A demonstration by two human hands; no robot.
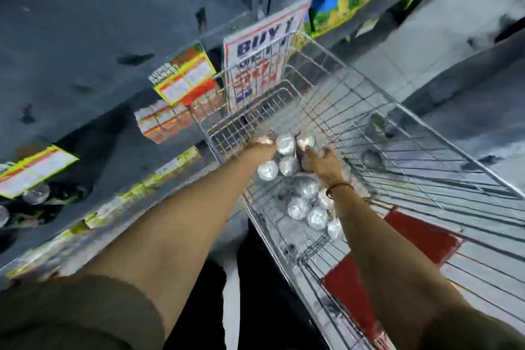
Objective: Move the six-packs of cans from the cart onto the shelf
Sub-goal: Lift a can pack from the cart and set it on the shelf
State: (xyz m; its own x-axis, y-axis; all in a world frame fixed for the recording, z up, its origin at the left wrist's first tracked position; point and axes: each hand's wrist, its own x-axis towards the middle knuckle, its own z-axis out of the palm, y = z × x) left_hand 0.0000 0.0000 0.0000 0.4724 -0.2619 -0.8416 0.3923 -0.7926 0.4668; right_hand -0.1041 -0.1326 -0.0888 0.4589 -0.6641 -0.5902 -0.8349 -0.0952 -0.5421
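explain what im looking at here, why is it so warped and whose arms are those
There is one picture, taken by a wide-angle camera worn on a person's head, looking forward and down; that lens bends the scene. The arms are the wearer's own. Both reach into a wire shopping cart. The left hand and right hand are on either side of a pack of silver-topped cans; motion blur hides whether the grip is closed yet. A second pack lies nearer the wearer in the cart. To the left are store shelves with price tags and a "BUY 1" sign.
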